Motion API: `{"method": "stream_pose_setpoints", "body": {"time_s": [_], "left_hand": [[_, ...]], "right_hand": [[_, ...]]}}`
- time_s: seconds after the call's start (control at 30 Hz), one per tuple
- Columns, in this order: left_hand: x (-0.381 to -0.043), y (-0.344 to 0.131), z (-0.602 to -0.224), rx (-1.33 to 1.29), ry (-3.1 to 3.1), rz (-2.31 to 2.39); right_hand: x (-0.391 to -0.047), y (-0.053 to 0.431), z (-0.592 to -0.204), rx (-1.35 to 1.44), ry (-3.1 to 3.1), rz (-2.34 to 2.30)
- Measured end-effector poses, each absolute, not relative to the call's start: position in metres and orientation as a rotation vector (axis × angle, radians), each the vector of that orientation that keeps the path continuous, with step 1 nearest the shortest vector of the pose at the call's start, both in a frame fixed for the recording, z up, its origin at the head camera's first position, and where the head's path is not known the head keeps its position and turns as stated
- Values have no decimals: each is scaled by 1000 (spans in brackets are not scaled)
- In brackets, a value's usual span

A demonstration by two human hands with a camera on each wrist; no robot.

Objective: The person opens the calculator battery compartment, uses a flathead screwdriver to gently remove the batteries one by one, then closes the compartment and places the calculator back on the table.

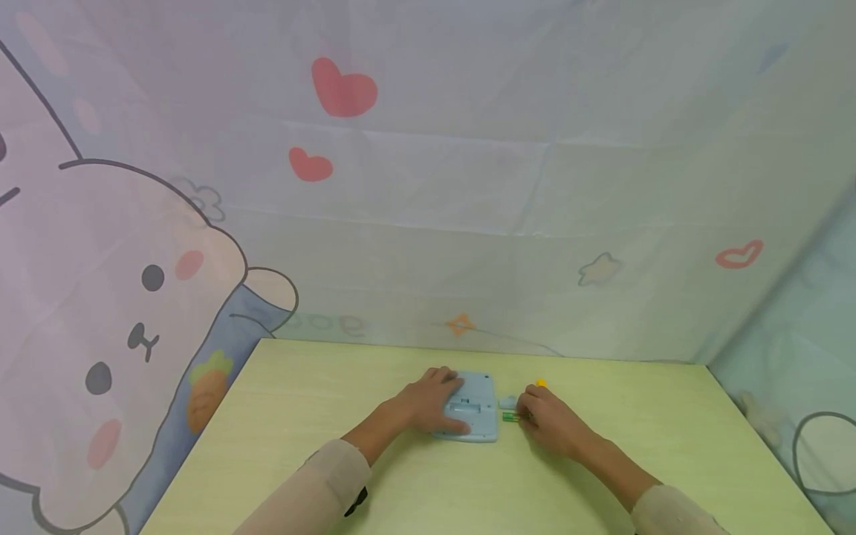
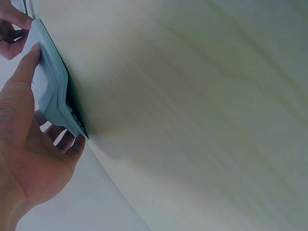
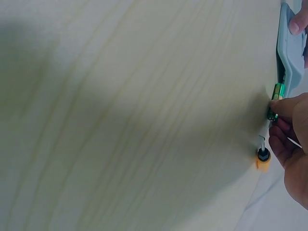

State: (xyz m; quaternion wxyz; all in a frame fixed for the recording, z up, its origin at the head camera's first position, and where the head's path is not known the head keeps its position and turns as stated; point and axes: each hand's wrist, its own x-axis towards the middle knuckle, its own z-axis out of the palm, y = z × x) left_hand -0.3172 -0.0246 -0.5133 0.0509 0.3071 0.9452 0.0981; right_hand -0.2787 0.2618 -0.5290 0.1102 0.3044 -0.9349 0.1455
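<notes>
A light blue calculator lies face down on the table, its open battery compartment showing. My left hand spans its left part and holds it, thumb near the front edge and fingers toward the back edge. In the left wrist view the left hand has its fingertips at the calculator's far edge. To the right of the calculator, my right hand pinches a green battery between thumb and fingers, low over the table. A small light blue battery cover lies just beyond the battery, partly hidden by the right hand.
A screwdriver with a yellow-orange and black handle lies beyond the right hand, mostly hidden in the head view. The pale wooden table ends at a cloth backdrop printed with hearts and a cartoon animal.
</notes>
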Motion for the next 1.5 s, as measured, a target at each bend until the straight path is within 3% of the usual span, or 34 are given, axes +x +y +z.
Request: {"method": "stream_pose_setpoints", "body": {"time_s": [1.5], "left_hand": [[-322, -25, -518, 943, 2872, 298]], "right_hand": [[-272, 263, -520, 943, -2679, 363]]}}
